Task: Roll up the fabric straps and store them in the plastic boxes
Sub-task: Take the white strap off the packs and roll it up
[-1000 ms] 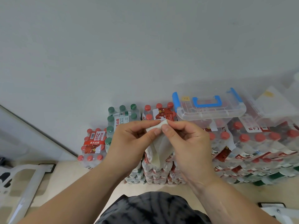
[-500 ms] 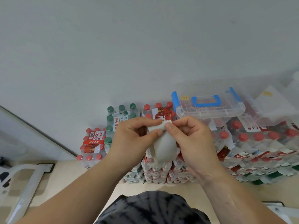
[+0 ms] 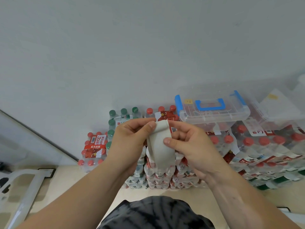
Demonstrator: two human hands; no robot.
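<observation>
Rolling step: my left hand (image 3: 130, 139) pinches strap (image 3: 160, 146) top fold, right hand (image 3: 189, 146) pinches below (tail hangs loose). Next: wind tighter, then reach box (image 3: 212, 113) behind strap.

Both forearms are bare, no sleeves in sight. The left hand (image 3: 130, 138) and right hand (image 3: 189, 146) wear nothing. Below, a dark grey-black mottled garment (image 3: 155, 214) shows.

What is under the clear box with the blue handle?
The box sits on shrink-wrapped packs of red-capped bottles, stacked several layers high. Red caps show through its clear walls. Whether it holds any straps cannot be told.
</observation>
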